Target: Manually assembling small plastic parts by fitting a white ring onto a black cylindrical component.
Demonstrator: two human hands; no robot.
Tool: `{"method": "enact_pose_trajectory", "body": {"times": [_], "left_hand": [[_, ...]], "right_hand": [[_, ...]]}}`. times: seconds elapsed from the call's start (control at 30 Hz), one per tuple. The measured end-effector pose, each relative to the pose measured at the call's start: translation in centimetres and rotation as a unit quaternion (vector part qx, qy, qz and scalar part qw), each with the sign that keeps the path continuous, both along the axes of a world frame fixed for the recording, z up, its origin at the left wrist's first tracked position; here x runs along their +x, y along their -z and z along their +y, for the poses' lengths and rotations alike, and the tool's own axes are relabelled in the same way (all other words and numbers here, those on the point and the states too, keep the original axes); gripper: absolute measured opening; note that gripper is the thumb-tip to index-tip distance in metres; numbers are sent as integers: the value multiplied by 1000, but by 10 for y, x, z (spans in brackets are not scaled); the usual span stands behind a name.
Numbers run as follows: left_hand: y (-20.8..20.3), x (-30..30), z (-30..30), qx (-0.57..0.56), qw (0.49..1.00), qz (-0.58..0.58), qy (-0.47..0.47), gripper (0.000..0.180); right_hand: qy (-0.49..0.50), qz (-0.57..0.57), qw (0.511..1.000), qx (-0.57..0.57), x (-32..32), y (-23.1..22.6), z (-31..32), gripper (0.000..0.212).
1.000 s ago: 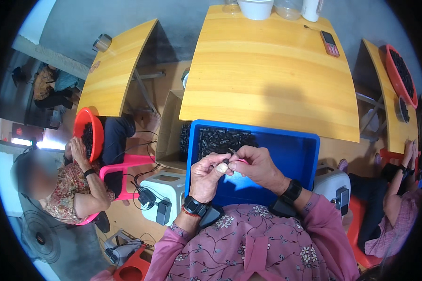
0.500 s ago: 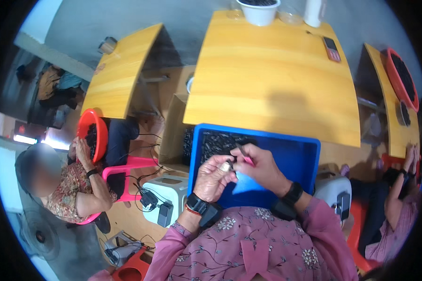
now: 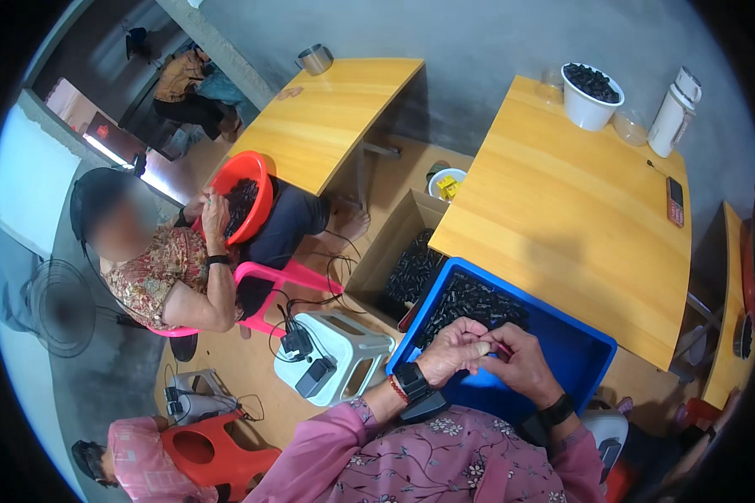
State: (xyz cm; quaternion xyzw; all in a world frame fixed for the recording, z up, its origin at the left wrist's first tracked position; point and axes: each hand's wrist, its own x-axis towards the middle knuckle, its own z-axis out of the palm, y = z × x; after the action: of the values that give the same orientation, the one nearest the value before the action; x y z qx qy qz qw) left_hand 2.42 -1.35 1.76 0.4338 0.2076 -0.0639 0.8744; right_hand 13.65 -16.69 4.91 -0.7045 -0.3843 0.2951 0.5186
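Both my hands meet over the blue bin (image 3: 606, 345), whose far left part holds many small black pieces (image 3: 478, 303). My left hand (image 3: 451, 354) is closed in a pinch, and whatever lies between its fingertips is too small to make out. Against it, my right hand (image 3: 524, 366) is closed around a slim pink tool (image 3: 501, 349), mostly hidden by the fingers. The tool's kind does not show.
A yellow table (image 3: 562, 218) stands beyond the bin, bearing a white bucket (image 3: 591, 116) of black pieces, a white bottle (image 3: 673, 117) and a phone (image 3: 674, 201). A cardboard box (image 3: 369, 283) and a stool (image 3: 344, 352) with cables are at left. A person works over a red basin (image 3: 264, 197).
The view has swung left, so the tables and bin appear farther right. My hands stay together over the bin; the pink tool is now more covered by my fingers.
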Motion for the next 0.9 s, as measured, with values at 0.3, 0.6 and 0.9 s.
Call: {"method": "enact_pose_trajectory", "body": {"times": [0.3, 0.6, 0.9], "left_hand": [[14, -6, -8, -220, 975, -18, -1, 19], [-5, -1, -1, -254, 967, -38, -8, 12], [1, -1, -3, -203, 979, -25, 0, 22]], "right_hand": [[127, 176, 971, 96, -17, 5, -2, 30], [71, 93, 988, 104, -6, 1, 1, 28], [67, 186, 975, 99, -8, 5, -3, 27]]}}
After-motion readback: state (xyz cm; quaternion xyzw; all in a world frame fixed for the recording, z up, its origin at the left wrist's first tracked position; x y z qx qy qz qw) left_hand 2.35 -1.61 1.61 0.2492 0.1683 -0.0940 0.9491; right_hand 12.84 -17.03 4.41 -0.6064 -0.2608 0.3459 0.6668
